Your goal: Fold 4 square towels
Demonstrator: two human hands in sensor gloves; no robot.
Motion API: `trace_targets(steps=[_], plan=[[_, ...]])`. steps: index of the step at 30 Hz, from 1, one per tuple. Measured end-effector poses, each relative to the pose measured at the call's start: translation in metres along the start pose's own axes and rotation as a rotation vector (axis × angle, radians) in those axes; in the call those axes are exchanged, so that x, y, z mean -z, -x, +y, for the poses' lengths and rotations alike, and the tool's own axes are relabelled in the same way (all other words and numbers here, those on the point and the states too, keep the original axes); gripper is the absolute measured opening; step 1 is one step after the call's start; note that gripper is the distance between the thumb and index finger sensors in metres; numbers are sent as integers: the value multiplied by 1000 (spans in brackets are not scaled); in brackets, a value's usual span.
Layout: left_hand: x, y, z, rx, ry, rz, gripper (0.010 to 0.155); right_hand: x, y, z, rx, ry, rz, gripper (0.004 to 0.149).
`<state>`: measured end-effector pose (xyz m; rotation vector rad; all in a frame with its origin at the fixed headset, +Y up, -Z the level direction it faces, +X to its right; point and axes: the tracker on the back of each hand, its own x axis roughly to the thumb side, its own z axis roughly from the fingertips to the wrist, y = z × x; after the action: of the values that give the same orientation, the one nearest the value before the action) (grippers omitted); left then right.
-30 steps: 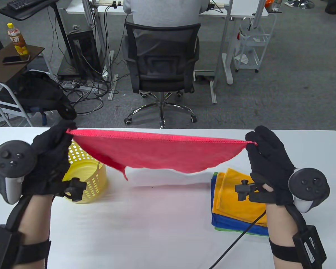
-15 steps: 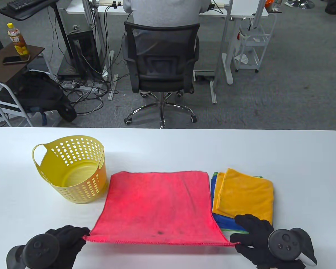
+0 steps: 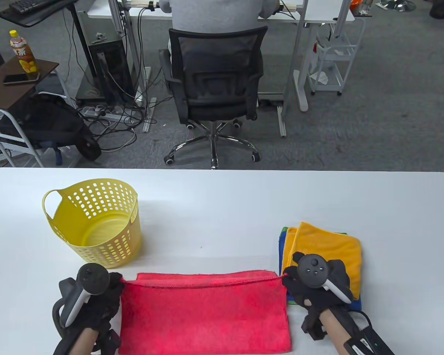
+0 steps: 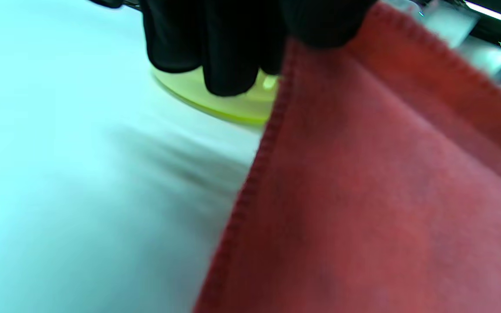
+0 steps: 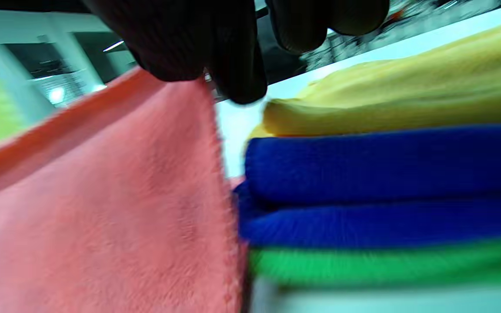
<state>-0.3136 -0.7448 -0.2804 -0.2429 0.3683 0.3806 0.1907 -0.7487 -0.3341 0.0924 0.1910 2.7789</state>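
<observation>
The red towel (image 3: 205, 314) lies on the white table (image 3: 222, 199) near the front edge, doubled over into a wide rectangle. My left hand (image 3: 113, 286) pinches the upper layer's left corner. My right hand (image 3: 290, 279) pinches the upper layer's right corner. The red towel (image 4: 376, 187) fills the left wrist view under my black fingers (image 4: 228, 48). In the right wrist view the red towel (image 5: 102, 204) hangs from my fingers (image 5: 233, 65) beside a stack of folded towels (image 5: 385, 187), yellow over blue over green. That stack (image 3: 325, 255) sits right of the red towel.
A yellow perforated basket (image 3: 96, 225) stands at the left of the table, just behind my left hand. Beyond the table's far edge a person sits in a black office chair (image 3: 214, 85) facing away.
A second ago the red towel hung in the air between both hands. It was then laid flat, and now its near edge has been carried away from me over the far edge.
</observation>
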Motion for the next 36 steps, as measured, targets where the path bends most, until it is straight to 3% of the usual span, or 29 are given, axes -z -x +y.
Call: trace_targets(steps=[1, 3, 6, 8, 9, 11, 12, 13, 15, 19, 21, 24, 27, 32, 36], plan=[[3, 0, -3, 9, -3, 6, 59, 3, 0, 3, -21, -15, 33, 61], [5, 0, -11, 55, -11, 4, 59, -4, -5, 5, -63, 26, 20, 63], [1, 2, -18, 86, -62, -26, 60, -37, -18, 3, -161, 133, -11, 53], [0, 3, -21, 100, -77, -35, 61, -53, -26, 9, -214, 33, -22, 49], [-1, 3, -23, 111, -74, -42, 61, -61, -29, 19, -243, -133, 59, 53], [-1, 2, -25, 121, -75, -50, 61, -65, -30, 41, -311, -336, 174, 63], [0, 0, -27, 138, -74, -53, 61, -63, -28, 54, -331, -346, 188, 66], [0, 0, -29, 152, -74, -55, 61, -61, -28, 61, -330, -336, 189, 71], [-1, -1, -31, 180, -82, -57, 62, -60, -36, 72, -314, -214, 181, 74], [-5, -2, -29, 167, -105, -79, 63, -58, -54, 83, -243, -221, 130, 59], [-7, -2, -26, 156, -121, -86, 64, -58, -56, 84, -197, -174, 124, 51], [-11, 1, -22, 138, -148, -95, 60, -53, -51, 76, -152, -242, 156, 47], [-12, 3, -18, 102, -150, -106, 61, -53, -41, 61, 95, -280, 203, 44], [-12, 6, -11, 65, -148, -118, 61, -59, -41, 12, 185, -117, 247, 42], [-12, 9, -6, 39, -151, -125, 62, -59, -85, -23, 176, -53, 181, 42]])
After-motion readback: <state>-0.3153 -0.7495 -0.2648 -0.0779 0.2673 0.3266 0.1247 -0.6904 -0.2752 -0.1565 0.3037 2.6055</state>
